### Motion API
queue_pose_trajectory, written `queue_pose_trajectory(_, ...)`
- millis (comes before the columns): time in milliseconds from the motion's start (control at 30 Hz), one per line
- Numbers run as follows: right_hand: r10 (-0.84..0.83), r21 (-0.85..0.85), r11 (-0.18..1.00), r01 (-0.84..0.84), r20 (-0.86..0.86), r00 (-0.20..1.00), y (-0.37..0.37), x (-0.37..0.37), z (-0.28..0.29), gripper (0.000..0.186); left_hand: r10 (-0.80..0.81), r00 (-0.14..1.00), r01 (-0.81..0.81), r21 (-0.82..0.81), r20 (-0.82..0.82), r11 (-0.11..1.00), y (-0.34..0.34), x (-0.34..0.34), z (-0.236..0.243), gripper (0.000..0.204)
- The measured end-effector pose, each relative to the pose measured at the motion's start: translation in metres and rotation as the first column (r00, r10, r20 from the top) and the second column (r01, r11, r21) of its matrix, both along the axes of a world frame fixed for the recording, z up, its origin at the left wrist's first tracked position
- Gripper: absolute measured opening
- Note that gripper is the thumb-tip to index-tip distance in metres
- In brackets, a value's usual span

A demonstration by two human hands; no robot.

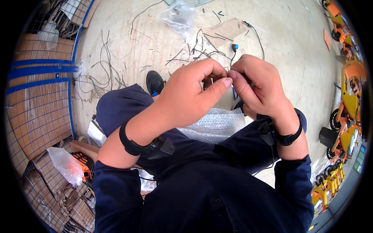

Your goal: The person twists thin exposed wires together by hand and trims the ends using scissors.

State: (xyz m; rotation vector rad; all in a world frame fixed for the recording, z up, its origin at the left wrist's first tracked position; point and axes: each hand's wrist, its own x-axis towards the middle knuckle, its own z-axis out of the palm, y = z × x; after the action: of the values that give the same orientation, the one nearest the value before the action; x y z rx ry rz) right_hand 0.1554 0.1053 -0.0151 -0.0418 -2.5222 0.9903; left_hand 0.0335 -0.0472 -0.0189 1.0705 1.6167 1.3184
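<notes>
My left hand (194, 91) and my right hand (256, 83) meet in front of me, fingertips pinched together around a thin black cable (233, 58) with a blue-tipped connector (234, 47). The cable runs up from between my fingers and on across the floor. What sits inside the pinch is hidden by my fingers. Both wrists wear black straps. A sheet of bubble wrap (215, 124) lies on my lap below the hands.
The concrete floor (287, 42) is strewn with cut wire scraps (105, 73), a clear plastic bag (178, 17) and cardboard pieces. Blue wire-mesh cages with cardboard (39, 112) stand on the left. Yellow and orange ride-on toys (345, 112) line the right. My black shoe (155, 82) shows ahead.
</notes>
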Motion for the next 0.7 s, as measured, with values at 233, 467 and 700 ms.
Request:
queue_pose_trajectory(233, 0.12, -0.393, 0.917, -0.068, 0.111, 0.986, -0.005, 0.005, 0.003, 0.007, -0.09, 0.897, 0.132, -0.067, 0.433, 0.989, -0.005, -0.007, 0.007, 0.012)
queue_pose_trajectory(467, 0.198, -0.95, 0.306, -0.062, -0.001, 0.98, -0.018, 0.011, 0.003, 0.015, -0.243, 0.712, 0.194, 0.148, 0.658, 0.97, -0.004, -0.005, 0.012, 0.012)
queue_pose_trajectory(700, 0.214, -0.995, 0.016, -0.101, -0.095, 0.972, -0.021, 0.006, 0.013, 0.018, -0.32, 0.618, 0.16, 0.284, 0.718, 0.946, -0.004, -0.002, 0.0, 0.014)
